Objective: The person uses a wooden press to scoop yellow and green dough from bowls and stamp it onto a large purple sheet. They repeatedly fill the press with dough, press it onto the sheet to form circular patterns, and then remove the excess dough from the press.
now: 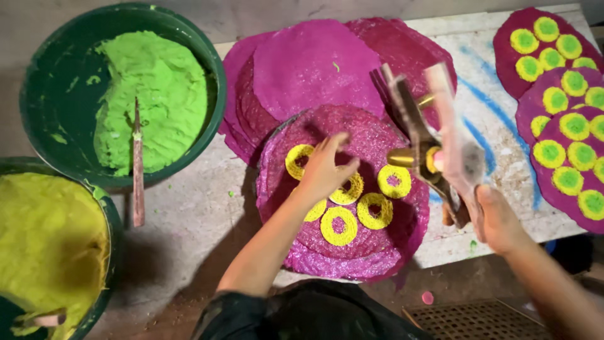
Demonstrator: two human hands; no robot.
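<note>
Much of the press tool blurs, so we cannot make out its exact shape; we see only a brass barrel near its middle, pale handles and a dark lower part. Our right hand grips its lower end, fingers wrapped around it, and the wrist runs off the frame's lower right. The tool's long axis runs from that hand up and to the left, its top pointing away from us over the magenta sheets, and its barrel sticks out sideways toward the left hand.

Our left hand lies spread, fingers wide and holding nothing, on the top magenta disc, covering part of one yellow ring and hiding the disc's middle. That disc sits on the worktop, with five or six rings visible on it. The green paste tub and the yellow paste tub stand at left, the yellow one cut by the frame.
</note>
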